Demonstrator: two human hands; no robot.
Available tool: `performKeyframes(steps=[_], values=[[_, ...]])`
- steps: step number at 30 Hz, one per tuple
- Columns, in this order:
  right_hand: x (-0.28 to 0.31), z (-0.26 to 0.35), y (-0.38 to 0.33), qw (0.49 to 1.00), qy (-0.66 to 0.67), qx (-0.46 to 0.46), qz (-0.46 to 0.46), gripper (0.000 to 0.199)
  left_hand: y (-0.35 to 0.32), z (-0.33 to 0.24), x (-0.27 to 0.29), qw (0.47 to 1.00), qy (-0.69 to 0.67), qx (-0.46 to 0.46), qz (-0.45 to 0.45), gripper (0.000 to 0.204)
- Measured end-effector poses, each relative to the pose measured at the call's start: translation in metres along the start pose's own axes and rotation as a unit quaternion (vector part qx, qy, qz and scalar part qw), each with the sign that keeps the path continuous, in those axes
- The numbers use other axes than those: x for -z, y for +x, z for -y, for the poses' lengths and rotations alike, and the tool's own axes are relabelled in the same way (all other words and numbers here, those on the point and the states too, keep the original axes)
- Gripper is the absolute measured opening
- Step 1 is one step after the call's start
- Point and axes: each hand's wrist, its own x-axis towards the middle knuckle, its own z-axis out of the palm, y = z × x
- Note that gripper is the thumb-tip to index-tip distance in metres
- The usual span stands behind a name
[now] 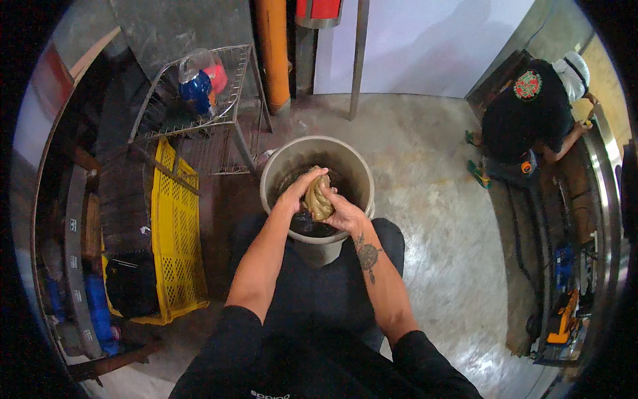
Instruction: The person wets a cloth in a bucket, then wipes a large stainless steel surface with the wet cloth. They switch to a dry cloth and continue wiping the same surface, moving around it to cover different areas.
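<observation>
Both my hands press round a bunched, olive-tan cloth [319, 201] with deep folds, held over a grey bucket [268, 174]. My left hand [300, 191] is wrapped against its left side, fingers pointing up to the top of the bundle. From the right, my right hand [343, 211] grips it with the fingers curled behind, partly hidden. Dark liquid seems to lie in the bottom of the bucket, below the cloth. The bucket stands on the floor between my knees.
A yellow plastic crate [178, 246] stands at the left, by a metal rack [229, 120] holding a blue item [195, 93]. An orange pipe [272, 53] rises behind. Far right, a person [528, 110] bends over a metal-edged bench [608, 173] with tools on a lower shelf.
</observation>
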Motion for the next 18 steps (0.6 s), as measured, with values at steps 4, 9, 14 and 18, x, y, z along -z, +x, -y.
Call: performKeyframes(steps=[4,9,14,18], values=[[0.0,-0.006,0.005,0.981,-0.187,-0.042,-0.027,0.065,0.006,0.003,0.005,0.99,0.141,0.009,-0.002,0.036],[0.015,-0.021,0.029,0.957,-0.288,-0.023,0.018,0.053,0.032,0.021,0.028,0.959,0.281,0.007,-0.026,0.051],[0.055,-0.046,0.049,0.788,-0.597,0.09,-0.121,0.065,0.046,0.055,0.012,0.941,0.325,0.013,-0.098,0.075],[0.052,-0.063,0.049,0.66,-0.71,0.038,-0.241,0.096,0.058,0.081,0.003,0.923,0.324,0.035,-0.207,0.08]])
